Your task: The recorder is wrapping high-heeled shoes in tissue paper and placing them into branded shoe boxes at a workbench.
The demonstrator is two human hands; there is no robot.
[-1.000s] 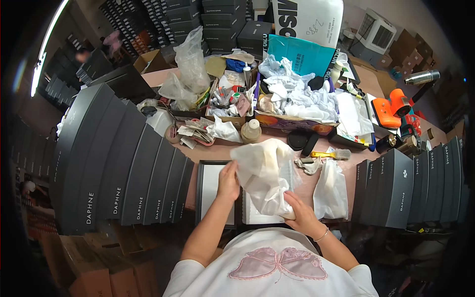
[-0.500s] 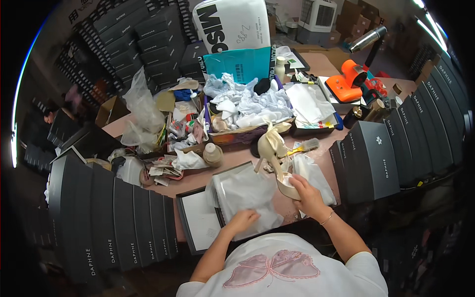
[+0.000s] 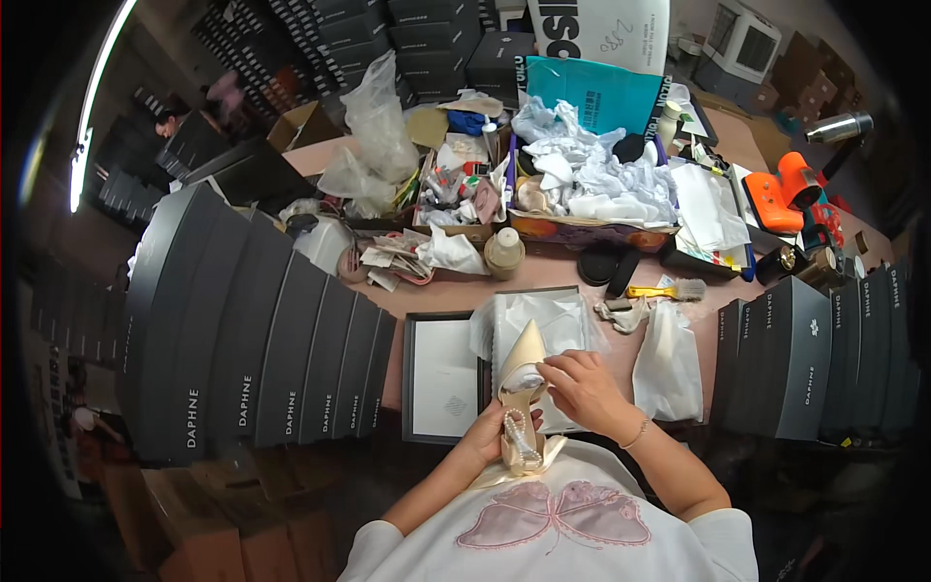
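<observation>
Glowing tube light (image 3: 80, 165) upper left, stacked dark boxes (image 3: 436, 41) behind; white cooler (image 3: 742, 41), pinkish table (image 3: 412, 299)

A person in a white shirt (image 3: 465, 543) with a pink butterfly (image 3: 553, 519) holds a cream pointed-toe shoe (image 3: 527, 344) in the left hand (image 3: 481, 435), just below the center of the frame, as the fingers of the right hand (image 3: 592, 390) touch its opening. Translucent wrapping (image 3: 558, 315) lies beyond the toe, with a shallow dark-rimmed box (image 3: 441, 373) beside it at left. Dark boxes flank the pink surface (image 3: 562, 275) at left and right; a yellow-handled brush (image 3: 664, 290) rests right of center, below crumpled white paper (image 3: 601, 184) at upper center.
</observation>
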